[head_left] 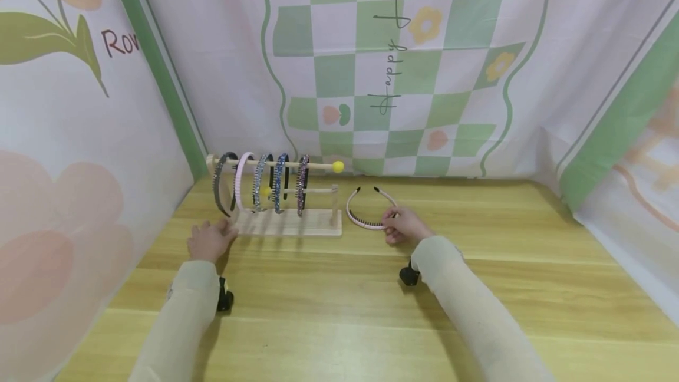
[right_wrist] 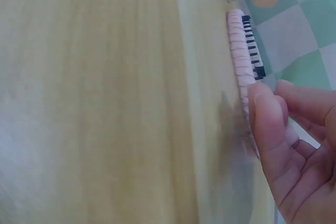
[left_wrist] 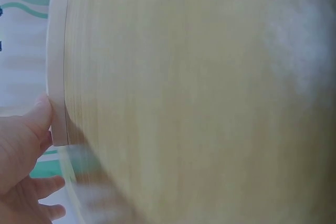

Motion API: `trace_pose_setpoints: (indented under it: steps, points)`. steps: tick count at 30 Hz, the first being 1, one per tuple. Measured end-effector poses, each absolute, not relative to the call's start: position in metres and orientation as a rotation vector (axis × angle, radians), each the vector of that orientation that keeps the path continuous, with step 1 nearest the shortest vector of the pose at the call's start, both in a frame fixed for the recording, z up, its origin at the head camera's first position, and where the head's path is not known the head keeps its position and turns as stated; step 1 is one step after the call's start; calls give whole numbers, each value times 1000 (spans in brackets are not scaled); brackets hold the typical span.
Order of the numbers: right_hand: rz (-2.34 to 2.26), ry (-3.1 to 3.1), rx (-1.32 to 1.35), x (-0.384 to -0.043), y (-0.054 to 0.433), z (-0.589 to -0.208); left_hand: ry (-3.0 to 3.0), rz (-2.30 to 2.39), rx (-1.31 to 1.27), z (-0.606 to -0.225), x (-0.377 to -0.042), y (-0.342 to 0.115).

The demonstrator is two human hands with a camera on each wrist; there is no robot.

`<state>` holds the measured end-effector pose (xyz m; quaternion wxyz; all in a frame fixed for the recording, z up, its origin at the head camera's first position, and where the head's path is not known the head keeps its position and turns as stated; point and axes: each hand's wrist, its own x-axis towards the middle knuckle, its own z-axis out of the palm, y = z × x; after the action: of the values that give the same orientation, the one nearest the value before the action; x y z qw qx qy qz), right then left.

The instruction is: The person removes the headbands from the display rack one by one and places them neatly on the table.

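A pink headband (head_left: 366,226) with dark comb teeth and black tips is near the table, right of the rack, its open end facing back. My right hand (head_left: 404,226) pinches its right side between thumb and fingers; in the right wrist view the pink wrapped band (right_wrist: 240,51) runs up from the fingertips. My left hand (head_left: 208,240) is at the left end of the wooden headband rack (head_left: 286,230), fingers spread. In the left wrist view, the thumb (left_wrist: 39,115) touches the corner of the base (left_wrist: 59,77), while other fingers extend past it.
Several headbands hang on the rack's upper rod: a black one (head_left: 216,184), a pink one (head_left: 239,184), and glittery ones such as the blue one (head_left: 278,184). A yellow ball (head_left: 338,167) caps the rod. A patterned cloth (head_left: 392,75) hangs behind the wooden table (head_left: 339,311).
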<state>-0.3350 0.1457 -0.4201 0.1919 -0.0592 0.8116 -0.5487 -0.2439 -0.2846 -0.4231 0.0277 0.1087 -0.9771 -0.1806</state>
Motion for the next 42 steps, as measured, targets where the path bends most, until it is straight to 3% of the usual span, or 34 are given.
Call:
trace_pose_setpoints:
  steps: [8, 19, 30, 42]
  points:
    - [-1569, 2372, -218, -342, 152, -403, -3027, -578, 348, -420, -243, -282]
    - [-1584, 2503, -297, -358, 149, -336, -3017, -571, 335, -424, -245, -284]
    - [-1603, 2569, -388, -365, 126, -275, -3008, -573, 323, -424, -245, -284]
    - [-1554, 2568, -542, -355, 88, -239, -2996, -567, 328, -429, -246, -288]
